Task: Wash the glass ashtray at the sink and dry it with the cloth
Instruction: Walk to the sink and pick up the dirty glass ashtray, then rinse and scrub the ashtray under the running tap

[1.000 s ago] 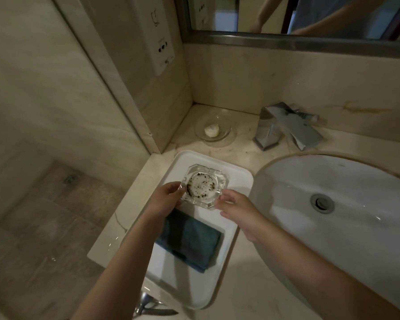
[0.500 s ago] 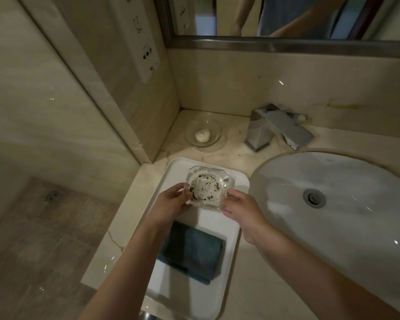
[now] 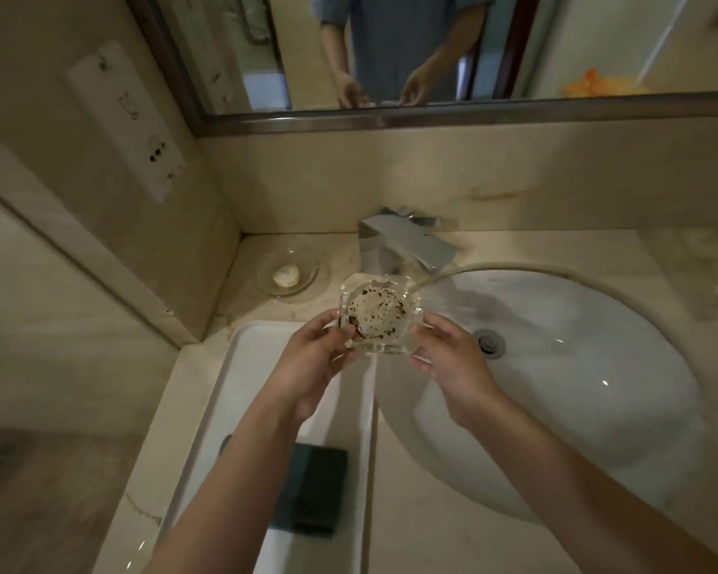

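Note:
The square glass ashtray [image 3: 380,314], its bowl speckled with dark ash, hangs in the air above the counter between the tray and the basin. My left hand [image 3: 314,360] grips its left edge and my right hand [image 3: 452,362] grips its right edge. It is tilted slightly toward me. The dark teal cloth [image 3: 314,488] lies folded on the white tray [image 3: 241,379], partly hidden by my left forearm. The white oval sink [image 3: 577,391] with its metal drain [image 3: 490,343] lies to the right. A chrome faucet [image 3: 403,242] stands just behind the ashtray.
A clear glass dish with a small soap [image 3: 287,275] sits in the back corner of the marble counter. A wall socket panel [image 3: 125,118] is on the left wall. A mirror [image 3: 432,51] runs along the back wall.
Both hands lifted the ashtray off the white tray and carried it up and to the right, toward the faucet and sink. The cloth stays on the tray.

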